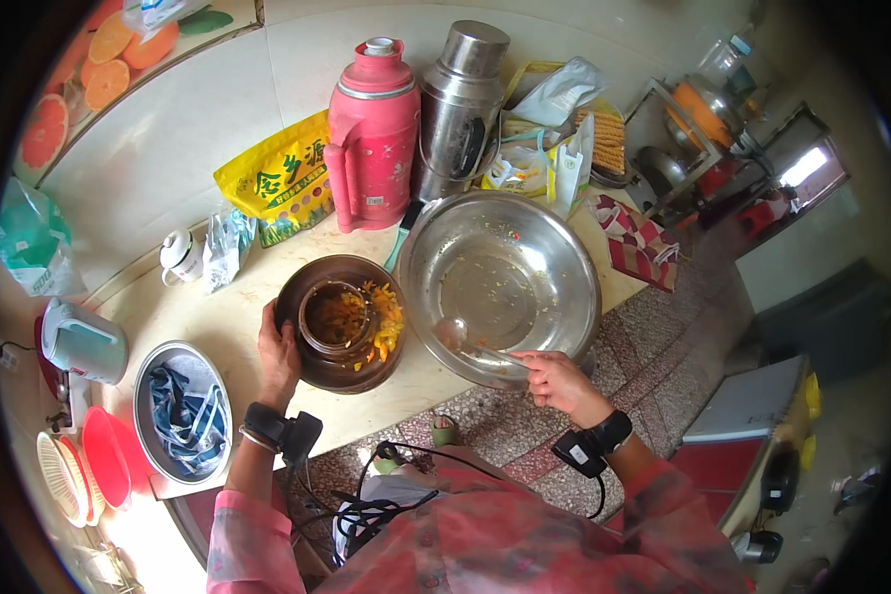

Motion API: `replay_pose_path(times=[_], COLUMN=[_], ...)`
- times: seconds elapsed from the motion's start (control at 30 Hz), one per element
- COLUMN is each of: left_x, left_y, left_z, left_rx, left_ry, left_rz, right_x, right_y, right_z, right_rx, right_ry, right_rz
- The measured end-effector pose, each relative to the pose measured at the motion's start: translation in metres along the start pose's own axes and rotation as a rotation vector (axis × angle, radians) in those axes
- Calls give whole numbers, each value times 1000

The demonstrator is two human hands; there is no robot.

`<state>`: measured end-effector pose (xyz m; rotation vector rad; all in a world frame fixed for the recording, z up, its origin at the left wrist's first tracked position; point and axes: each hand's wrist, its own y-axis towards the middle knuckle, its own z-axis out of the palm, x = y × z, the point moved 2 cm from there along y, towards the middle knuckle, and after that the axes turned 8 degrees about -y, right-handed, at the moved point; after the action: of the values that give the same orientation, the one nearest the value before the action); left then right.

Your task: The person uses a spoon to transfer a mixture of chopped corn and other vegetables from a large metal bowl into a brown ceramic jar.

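My left hand (279,355) rests against the left side of a brown glazed pickle jar (293,289), its thumb over the rim. Chopped orange and yellow vegetables (386,321) lie in the jar's outer moat on the right, and more fill its inner mouth. In my right hand (560,380) is the handle of a metal ladle (457,334). The ladle's bowl is inside a large stainless steel basin (490,286), near its lower left wall. Small food scraps cling to the basin's inside. The basin stands to the right of the jar.
Behind stand a pink thermos flask (375,141), a steel vacuum flask (460,111) and a yellow food bag (278,182). A teal-handled brush (399,241) lies between jar and basin. To the left are a metal bowl holding blue cloth (182,416), a lidded mug (181,256) and an electric kettle (85,341).
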<state>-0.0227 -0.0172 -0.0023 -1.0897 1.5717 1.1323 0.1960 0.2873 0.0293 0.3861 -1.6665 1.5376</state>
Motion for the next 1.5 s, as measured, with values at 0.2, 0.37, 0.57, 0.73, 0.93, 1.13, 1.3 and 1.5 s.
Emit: replay_pose_path(times=[0.2,0.37,0.57,0.73,0.93,1.13,1.3,1.5], left_x=[2,6,12,23,17,19,16,8], left_y=[-1,1,1,4,3,2,2,1], left_z=[-4,-2,-4,-1,0,-4,-6,-1], left_rx=[-38,-15,-28,7,17,10,13,58], left_ry=[83,90,53,-43,-9,-3,-59,-60], left_rz=[-70,-22,18,17,4,-26,-26,1], right_x=[57,81,68,31,6,5,13,-5], right_y=[-34,-51,-34,25,52,0,5,2], right_z=[32,92,91,18,21,19,-8,13], right_rx=[43,-26,-331,-413,-375,-156,-419,-364], right_ry=[-8,-400,-1017,-1281,-1590,-1696,-1725,-1544], right_rz=[-133,-570,-1093,-814,-743,-721,-573,-382])
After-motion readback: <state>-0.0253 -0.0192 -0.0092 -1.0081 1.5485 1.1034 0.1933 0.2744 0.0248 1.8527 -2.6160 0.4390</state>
